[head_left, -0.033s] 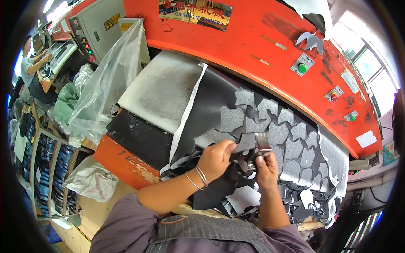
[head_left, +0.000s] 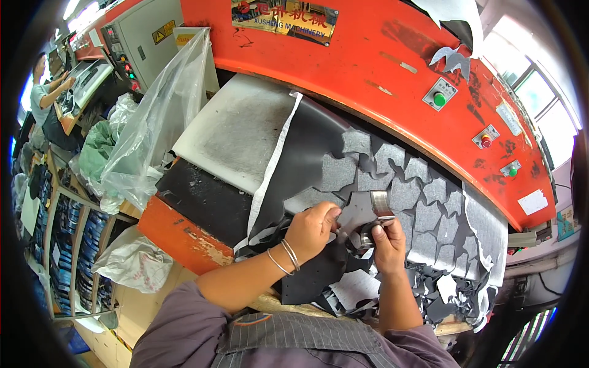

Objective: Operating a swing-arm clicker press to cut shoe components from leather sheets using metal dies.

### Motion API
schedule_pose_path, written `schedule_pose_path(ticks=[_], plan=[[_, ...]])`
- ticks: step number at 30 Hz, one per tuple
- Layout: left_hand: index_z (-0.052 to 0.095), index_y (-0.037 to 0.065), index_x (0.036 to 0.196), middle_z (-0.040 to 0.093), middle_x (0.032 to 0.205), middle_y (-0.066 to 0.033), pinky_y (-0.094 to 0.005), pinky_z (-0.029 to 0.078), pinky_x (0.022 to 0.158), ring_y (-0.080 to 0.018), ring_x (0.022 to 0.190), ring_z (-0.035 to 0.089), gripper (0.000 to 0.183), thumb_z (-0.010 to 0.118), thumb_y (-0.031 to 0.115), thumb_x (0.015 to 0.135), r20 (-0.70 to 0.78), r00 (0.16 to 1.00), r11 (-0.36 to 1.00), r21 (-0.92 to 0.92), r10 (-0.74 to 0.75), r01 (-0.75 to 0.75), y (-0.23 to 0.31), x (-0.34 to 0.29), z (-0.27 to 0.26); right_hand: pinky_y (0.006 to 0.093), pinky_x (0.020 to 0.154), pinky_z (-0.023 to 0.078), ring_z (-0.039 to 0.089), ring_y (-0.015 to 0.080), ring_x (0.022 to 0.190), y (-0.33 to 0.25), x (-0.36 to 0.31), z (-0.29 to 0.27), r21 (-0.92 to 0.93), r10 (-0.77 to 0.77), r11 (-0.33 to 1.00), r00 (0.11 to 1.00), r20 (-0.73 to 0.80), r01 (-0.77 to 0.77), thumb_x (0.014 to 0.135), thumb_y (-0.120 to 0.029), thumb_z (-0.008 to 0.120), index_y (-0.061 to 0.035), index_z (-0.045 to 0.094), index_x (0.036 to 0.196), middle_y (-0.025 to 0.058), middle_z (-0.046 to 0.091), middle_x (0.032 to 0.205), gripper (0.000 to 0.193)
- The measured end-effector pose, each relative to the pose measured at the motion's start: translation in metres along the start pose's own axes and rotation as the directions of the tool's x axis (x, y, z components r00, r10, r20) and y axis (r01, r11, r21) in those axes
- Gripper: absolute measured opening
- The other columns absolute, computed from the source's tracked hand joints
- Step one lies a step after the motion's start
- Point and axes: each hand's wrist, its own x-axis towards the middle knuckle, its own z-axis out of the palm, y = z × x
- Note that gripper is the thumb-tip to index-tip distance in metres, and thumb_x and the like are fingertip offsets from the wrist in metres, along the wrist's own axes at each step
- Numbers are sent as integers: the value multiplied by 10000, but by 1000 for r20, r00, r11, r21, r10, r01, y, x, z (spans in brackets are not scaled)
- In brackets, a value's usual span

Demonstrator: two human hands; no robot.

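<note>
Over the near edge of the worktable, my right hand [head_left: 389,245] grips a curved metal cutting die [head_left: 381,205] by its lower side. My left hand [head_left: 311,232] pinches the left end of a smooth dark grey cut piece [head_left: 358,210], which lies against the die's edge. Beyond both hands, a black sheet material [head_left: 305,144] is spread out with pale fleecy shapes [head_left: 339,172] showing across it. Below the hands are a black panel [head_left: 311,279] and a heap of black and grey scraps [head_left: 354,288]. The die's lower part is partly covered by my fingers.
A large red machine beam [head_left: 368,55] with green and red buttons crosses the back. A white cutting board [head_left: 233,132] lies left of the sheet. Clear plastic [head_left: 162,104] hangs farther left, above a white sack [head_left: 135,260] and shelves [head_left: 80,251]. Another person [head_left: 46,101] works far left.
The dark piece has turned and shows more of its flat face beside the die. My left hand has shifted very slightly left; my right hand stays nearly in place.
</note>
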Motion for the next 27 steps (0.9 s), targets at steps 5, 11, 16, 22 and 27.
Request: schedule_pose_path(ticks=[5, 11, 16, 22, 27], plan=[[550, -9, 1028, 615, 943, -173, -321, 510, 690, -254, 837, 644, 293, 631, 249, 914, -123, 933, 941, 18, 337, -337, 12, -19, -4, 330, 965, 403, 515, 227, 1151, -26, 17, 39, -284, -112, 947, 984, 136, 147, 921, 0, 547, -2, 578, 1024, 165, 511, 1286, 107], [564, -8, 993, 621, 929, -177, -335, 500, 706, -299, 840, 640, 260, 689, 174, 855, 35, 980, 974, 103, 197, -200, 4, -31, -35, 321, 939, 407, 527, 196, 1093, -15, 3, 39, 100, 170, 979, 981, 97, -180, 936, -24, 538, -1, 555, 952, 139, 538, 1245, 33], [589, 0, 909, 644, 821, -154, -319, 479, 645, -263, 747, 655, 99, 633, 80, 873, 331, 944, 1000, -3, 1, 0, 15, -37, -62, 319, 937, 401, 530, 185, 1080, -18, -13, 15, -68, 135, 990, 976, 173, -124, 928, -39, 551, -1, 552, 947, 126, 544, 1248, 43], [594, 39, 993, 562, 805, -5, -268, 440, 703, -92, 774, 553, 152, 634, 154, 903, 718, 628, 912, 24, -300, 409, -6, -40, -102, 395, 754, 529, 653, 259, 853, -43, -43, -27, 304, 251, 919, 967, 33, -249, 899, -238, 624, 28, 546, 1152, 100, 586, 1058, 375], [526, 67, 1259, 548, 1136, -46, -305, 461, 893, -135, 1060, 529, 430, 677, 227, 890, 479, 855, 927, -188, -201, 323, -17, 59, -112, 297, 728, 501, 636, 181, 833, -48, -55, -88, -38, 11, 999, 889, -458, -32, 886, -349, 668, -38, 548, 1091, 107, 654, 941, 391]])
